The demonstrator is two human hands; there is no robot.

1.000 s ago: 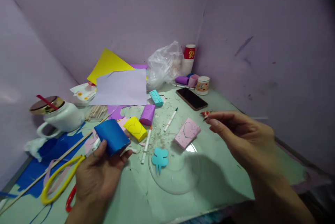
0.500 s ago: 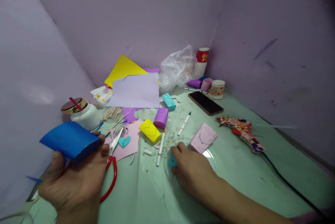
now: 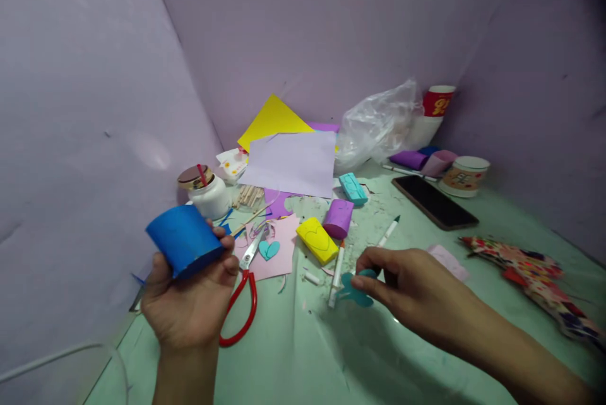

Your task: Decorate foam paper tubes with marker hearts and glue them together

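My left hand (image 3: pixel 194 294) cradles a blue rolled paper tube (image 3: pixel 182 240), tipped with its open side turned partly away. The thumb lies against its near side and the fingers are behind and under it. In my right hand (image 3: pixel 402 279), thumb and fingertips pinch a teal paper cutout (image 3: pixel 358 294) with rounded lobes, held above the table. Red-handled scissors (image 3: pixel 246 301) lie beside my left hand, their blades on a pink paper sheet (image 3: pixel 283 260). A small teal heart (image 3: pixel 269 250) rests on that sheet. Beyond the hands are a yellow piece (image 3: pixel 317 241) with a drawn heart and a purple one (image 3: pixel 338 218).
Markers (image 3: pixel 337 274) lie mid-table. A phone (image 3: pixel 434 202), a paper cup (image 3: pixel 464 176) and a floral gun-shaped tool (image 3: pixel 525 272) are at right. Paper sheets (image 3: pixel 291 162) and a plastic bag (image 3: pixel 376 124) stand at the back; a white jar (image 3: pixel 209 197) sits at left.
My right hand has lifted the teal cutout from the clear round dish. My left hand still holds the blue tube, now tilted differently. The view has turned left.
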